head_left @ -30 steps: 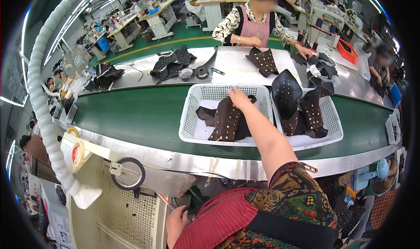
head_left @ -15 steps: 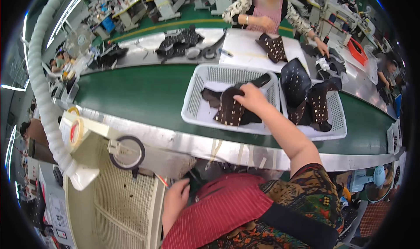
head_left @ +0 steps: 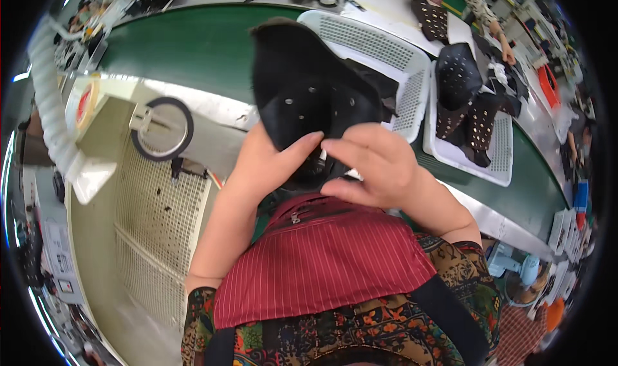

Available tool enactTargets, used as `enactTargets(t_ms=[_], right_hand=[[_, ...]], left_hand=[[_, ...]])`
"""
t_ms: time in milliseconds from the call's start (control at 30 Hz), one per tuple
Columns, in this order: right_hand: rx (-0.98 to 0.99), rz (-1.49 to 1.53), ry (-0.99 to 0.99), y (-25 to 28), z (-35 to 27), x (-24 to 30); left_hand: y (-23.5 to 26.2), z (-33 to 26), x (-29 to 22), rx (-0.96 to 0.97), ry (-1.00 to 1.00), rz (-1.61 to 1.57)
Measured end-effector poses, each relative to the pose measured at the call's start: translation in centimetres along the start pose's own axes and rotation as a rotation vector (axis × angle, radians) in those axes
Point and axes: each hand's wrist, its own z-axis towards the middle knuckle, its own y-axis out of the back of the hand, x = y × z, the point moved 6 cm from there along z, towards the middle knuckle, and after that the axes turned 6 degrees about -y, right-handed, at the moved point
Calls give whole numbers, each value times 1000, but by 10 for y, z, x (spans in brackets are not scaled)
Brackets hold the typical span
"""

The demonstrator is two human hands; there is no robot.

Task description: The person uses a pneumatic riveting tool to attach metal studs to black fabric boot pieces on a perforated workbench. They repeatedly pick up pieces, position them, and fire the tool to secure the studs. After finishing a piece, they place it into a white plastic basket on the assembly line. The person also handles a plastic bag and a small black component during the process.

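Note:
A black shoe upper (head_left: 302,63) with small metal studs is held up close in front of me, its dark inner side facing me. My left hand (head_left: 257,163) grips its lower left edge, thumb lying on the inside. At the lower right edge, my right hand (head_left: 383,166) has curled fingers and thumb closing on the piece; a small white bit shows by the fingertips. The upper partly hides the left white basket (head_left: 420,92), where dark pieces lie. More studded black uppers (head_left: 458,76) rest in the right white basket (head_left: 501,160).
Both baskets stand on a green conveyor belt (head_left: 174,50) with a metal edge. At left are a black-rimmed round lamp or magnifier (head_left: 162,129), a tape roll (head_left: 85,105), a white flexible duct (head_left: 48,102) and a cream mesh-bottomed bin (head_left: 148,237). A co-worker's hand (head_left: 507,49) is across the belt.
My right hand has lifted a studded upper out of the left basket and brought it toward me. My left hand has risen from my side and taken hold of it. The view has tilted downward.

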Motion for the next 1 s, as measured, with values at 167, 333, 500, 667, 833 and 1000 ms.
enactTargets(t_ms=[167,333,500,667,833,1000], right_hand=[[176,158,62,-17,5,24],[376,245,161,-25,10,46],[475,492,300,-66,30,69],[627,725,449,-118,55,103],[931,1024,302,-179,52,127],[976,764,14,-247,51,100]], left_hand=[[18,-41,20,-120,328,-392],[38,-114,15,-60,19,-467],[58,-190,24,-413,140,-310],[87,-256,2,-766,191,-99],[155,-342,-11,-1468,248,-35],[222,-406,-79,-1351,494,965]])
